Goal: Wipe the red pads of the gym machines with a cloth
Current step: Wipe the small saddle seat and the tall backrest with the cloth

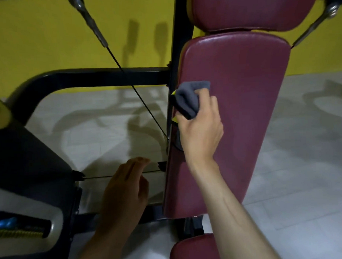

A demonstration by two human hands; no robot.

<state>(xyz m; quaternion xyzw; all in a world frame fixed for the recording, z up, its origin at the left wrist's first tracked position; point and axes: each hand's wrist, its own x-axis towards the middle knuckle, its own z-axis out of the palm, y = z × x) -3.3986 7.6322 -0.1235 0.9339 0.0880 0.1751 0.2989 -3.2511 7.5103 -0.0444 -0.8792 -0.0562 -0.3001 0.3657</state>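
Note:
A long red back pad (pixel 248 99) stands upright at the centre right, with a red head pad (pixel 251 8) above it and a red seat pad (pixel 193 250) below. My right hand (pixel 201 126) grips a folded grey cloth (pixel 188 97) and holds it against the back pad's left edge, about halfway up. My left hand (pixel 124 195) hovers in shadow to the left of the pad's lower part, fingers straight and together, holding nothing.
A black frame post (pixel 175 51) runs up beside the pad, joined by a black crossbar (pixel 98 77). A thin cable (pixel 144 105) with a metal fitting slants across the gap. A dark machine housing (pixel 28 163) fills the left. Pale tiled floor (pixel 303 163) lies right; the wall is yellow.

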